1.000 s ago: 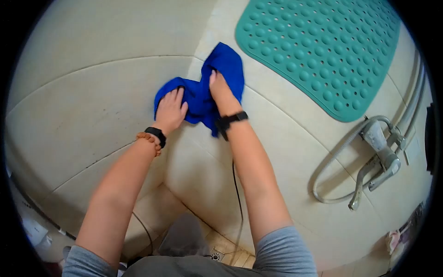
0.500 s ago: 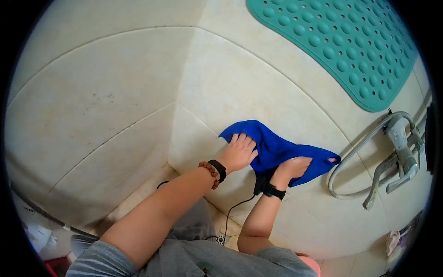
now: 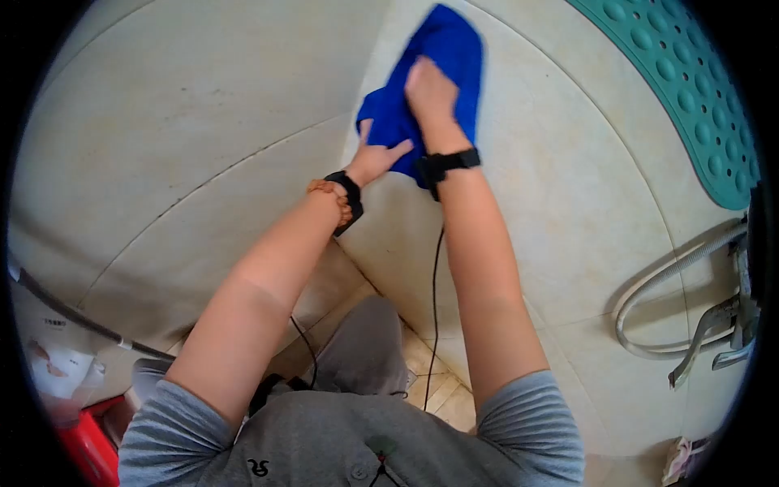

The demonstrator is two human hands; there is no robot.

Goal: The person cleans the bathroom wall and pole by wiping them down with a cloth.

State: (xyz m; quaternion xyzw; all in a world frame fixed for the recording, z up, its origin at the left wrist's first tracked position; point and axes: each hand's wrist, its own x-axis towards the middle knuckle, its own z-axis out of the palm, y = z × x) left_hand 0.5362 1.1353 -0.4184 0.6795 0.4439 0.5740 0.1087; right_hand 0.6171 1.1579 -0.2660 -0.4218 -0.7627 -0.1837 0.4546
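A bright blue cloth is spread against the cream tiled wall, just right of the corner. My right hand lies over its middle, fingers curled into the fabric and slightly blurred. At the lower left edge of the cloth is my left hand; its thumb lies across the fabric, and some of its fingers are hidden by the folds. The left wrist carries a brown bead bracelet and a black band, the right wrist a black strap with a thin cable hanging below.
A green bath mat with round bumps hangs on the wall at upper right. Below it are a metal tap and a looped grey shower hose. A red container stands at lower left near a dark hose.
Both hands and the blue cloth have moved up and to the left, towards the wall corner. My right hand is now higher than my left. The view has shifted left.
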